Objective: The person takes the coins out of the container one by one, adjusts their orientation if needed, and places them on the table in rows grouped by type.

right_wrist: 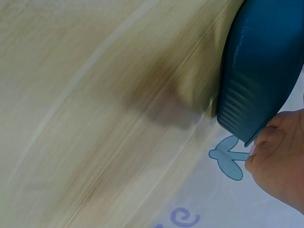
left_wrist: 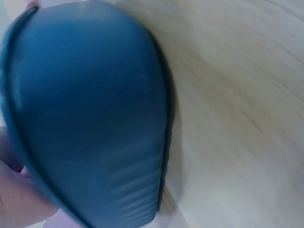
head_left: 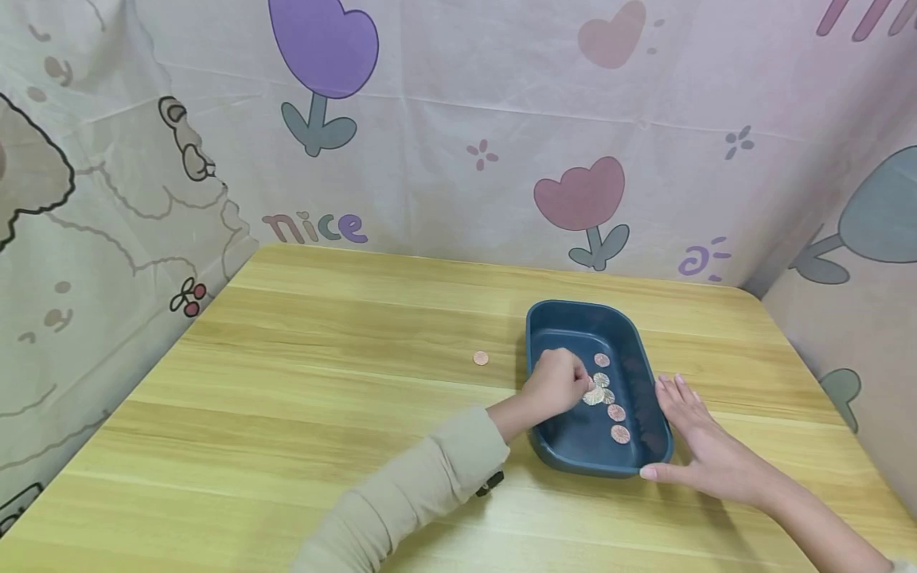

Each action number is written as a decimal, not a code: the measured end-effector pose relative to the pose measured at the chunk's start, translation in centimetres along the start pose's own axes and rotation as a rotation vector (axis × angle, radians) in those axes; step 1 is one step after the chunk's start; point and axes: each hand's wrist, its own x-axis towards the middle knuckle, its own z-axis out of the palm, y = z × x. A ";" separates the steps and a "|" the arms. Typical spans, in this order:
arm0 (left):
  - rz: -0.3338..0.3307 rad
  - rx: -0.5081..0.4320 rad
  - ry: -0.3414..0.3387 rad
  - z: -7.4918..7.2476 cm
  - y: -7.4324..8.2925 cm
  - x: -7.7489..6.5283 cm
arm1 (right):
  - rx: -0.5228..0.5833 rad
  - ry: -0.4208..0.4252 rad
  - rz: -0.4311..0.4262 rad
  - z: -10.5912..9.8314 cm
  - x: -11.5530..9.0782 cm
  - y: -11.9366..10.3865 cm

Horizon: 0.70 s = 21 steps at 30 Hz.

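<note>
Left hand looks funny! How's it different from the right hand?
The left hand is curled; the right hand has its fingers out straight. The left is inside the blue box, at the coins; the right is outside, at its edge. Both are bare.

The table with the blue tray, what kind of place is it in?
Perhaps a little indoor corner set up for tabletop activities, though I can't tell what building. A wood-patterned table has cloth hung around it, printed with cartoon flowers, and a blue tray on it holds coins.
</note>
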 end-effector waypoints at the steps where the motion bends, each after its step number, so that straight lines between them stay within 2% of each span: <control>1: 0.022 -0.035 0.003 -0.4 -0.2 -0.1 | 0.003 -0.002 0.004 0.0 0.0 0.0; 3: 0.050 -0.116 0.005 -1.1 -0.6 -0.3 | 0.002 -0.001 0.007 0.0 0.0 0.0; 9: 0.024 -0.368 0.011 -2.9 -2.0 -0.7 | 0.001 0.008 0.000 0.1 0.0 0.0; 15: -0.060 -0.438 0.059 -4.6 -3.6 -1.2 | 0.061 -0.007 0.032 0.0 0.0 0.0; 21: -0.112 -0.490 0.120 -6.0 -5.7 -1.7 | 0.006 0.015 -0.009 0.1 0.0 0.2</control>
